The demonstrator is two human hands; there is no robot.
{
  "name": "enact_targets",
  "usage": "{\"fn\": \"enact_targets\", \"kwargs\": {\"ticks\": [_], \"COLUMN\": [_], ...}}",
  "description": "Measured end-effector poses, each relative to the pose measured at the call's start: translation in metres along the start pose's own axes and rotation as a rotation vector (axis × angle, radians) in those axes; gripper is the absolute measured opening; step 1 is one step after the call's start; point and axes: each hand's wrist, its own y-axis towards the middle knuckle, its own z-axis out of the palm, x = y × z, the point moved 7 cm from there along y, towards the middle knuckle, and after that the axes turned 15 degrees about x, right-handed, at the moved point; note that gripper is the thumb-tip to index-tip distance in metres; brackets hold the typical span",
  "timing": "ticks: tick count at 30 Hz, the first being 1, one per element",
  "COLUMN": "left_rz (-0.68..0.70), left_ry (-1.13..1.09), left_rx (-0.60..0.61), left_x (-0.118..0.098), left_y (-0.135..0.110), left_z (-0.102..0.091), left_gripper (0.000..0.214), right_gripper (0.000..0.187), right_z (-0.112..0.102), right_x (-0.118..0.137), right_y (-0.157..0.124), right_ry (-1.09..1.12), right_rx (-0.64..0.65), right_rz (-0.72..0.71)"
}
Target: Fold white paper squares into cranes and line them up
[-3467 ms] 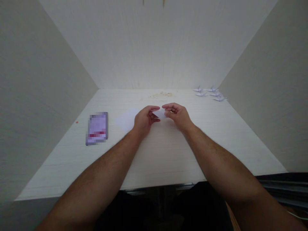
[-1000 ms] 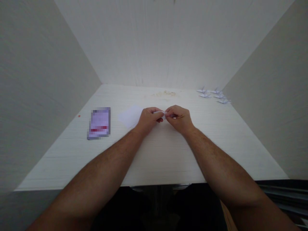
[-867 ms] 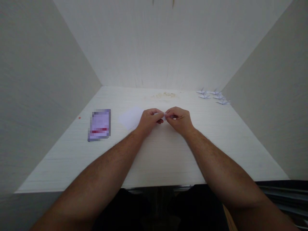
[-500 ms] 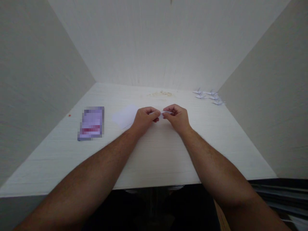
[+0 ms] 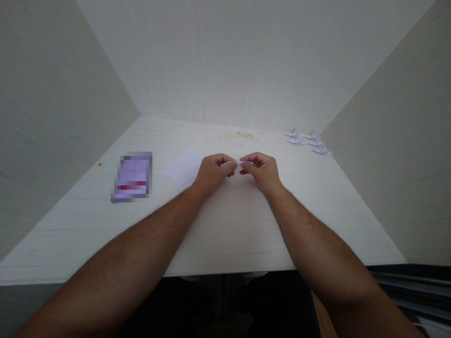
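Between my two hands is a small piece of folded white paper [image 5: 239, 163], mostly hidden by the fingers. My left hand [image 5: 217, 170] pinches its left end between thumb and fingers. On the other end, my right hand [image 5: 261, 170] is closed in a similar pinch, thumb toward the left. Both hands are held close together over the middle of the white table [image 5: 232, 225]. Beside my left hand lie flat white paper sheets [image 5: 183, 167], partly covered by that hand and wrist.
Several folded white paper cranes [image 5: 312, 142] stand at the back right corner. A pixelated purple rectangular item [image 5: 133, 177] lies on the left, near a small orange spot [image 5: 100, 164]. Brownish marks [image 5: 241, 135] show near the back wall. Walls enclose the table on three sides.
Both thumbs have come closer together on the folded paper, and less of it shows between them. The view has shifted slightly.
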Motion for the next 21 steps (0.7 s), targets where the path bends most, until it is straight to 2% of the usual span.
{"fn": "enact_targets", "kwargs": {"ticks": [9, 15, 21], "left_rz": [-0.023, -0.011, 0.01], "left_ry": [0.097, 0.137, 0.125], "left_rx": [-0.03, -0.032, -0.022], "left_x": [-0.0096, -0.0077, -0.0065], "left_y": [-0.0038, -0.003, -0.0025], "left_z": [-0.0011, -0.0011, -0.0004], "left_gripper": [0.012, 0.012, 0.019], "right_gripper": [0.018, 0.017, 0.017], "right_z": [0.0013, 0.0019, 0.0029], "right_x": [0.0012, 0.0014, 0.0048], "right_y": [0.0007, 0.0008, -0.0002], "right_ry": [0.022, 0.039, -0.062], "right_rx": [0.008, 0.014, 0.003], "right_rz": [0.007, 0.003, -0.006]}}
